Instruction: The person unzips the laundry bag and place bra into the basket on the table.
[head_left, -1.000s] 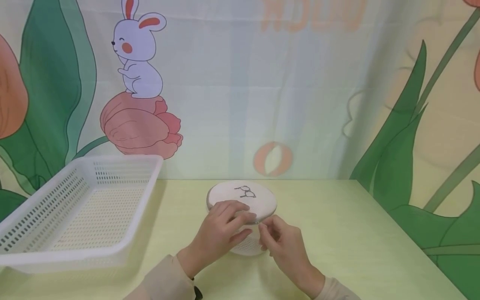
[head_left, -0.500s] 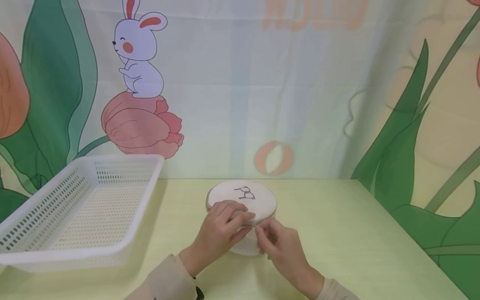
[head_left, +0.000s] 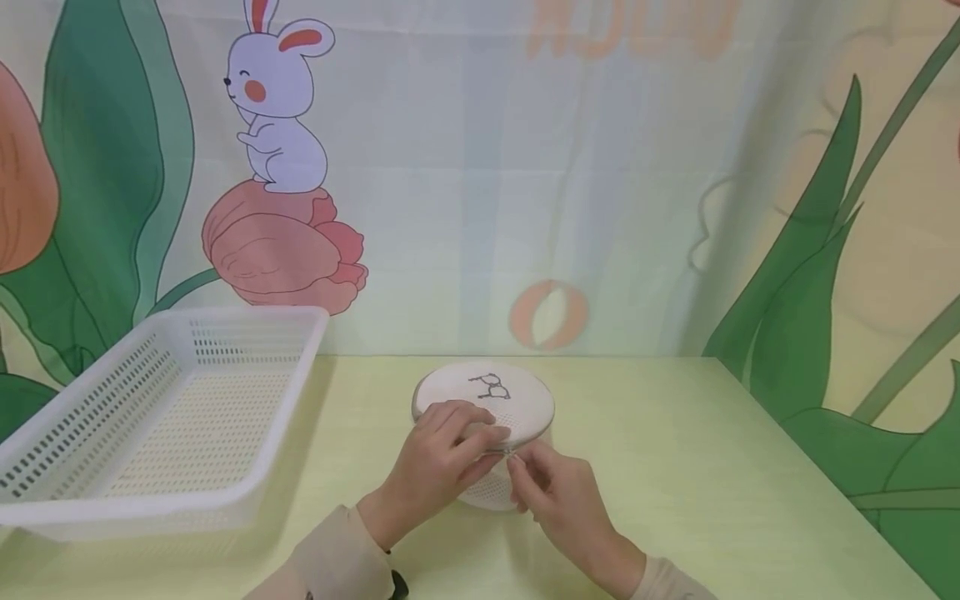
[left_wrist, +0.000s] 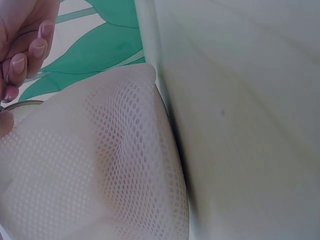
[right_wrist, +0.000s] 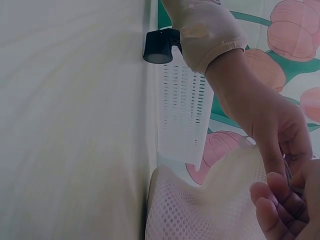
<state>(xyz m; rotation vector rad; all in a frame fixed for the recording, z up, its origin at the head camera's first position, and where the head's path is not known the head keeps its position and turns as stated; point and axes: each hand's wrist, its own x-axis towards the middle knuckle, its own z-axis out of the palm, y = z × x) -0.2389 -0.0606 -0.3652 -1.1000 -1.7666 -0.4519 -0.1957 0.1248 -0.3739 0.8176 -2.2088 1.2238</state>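
Right hand [head_left: 562,500] shifted slightly leftward along the near edge of the mesh laundry bag [head_left: 517,404], its grip pinching probably the zipper [head_left: 508,452]; left hand [head_left: 442,458] clamps that edge. Bag on table [head_left: 675,458], right of plastic basket [head_left: 127,510]; top down, closure seemingly unfinished.

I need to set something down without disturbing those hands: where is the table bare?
The widest bare patch of table lies right of the mesh bag and right hand, up to the printed backdrop. A narrower strip runs between bag and plastic basket, left sleeve at its near end. The bag's near edge is crowded, with the left hand beside the right.
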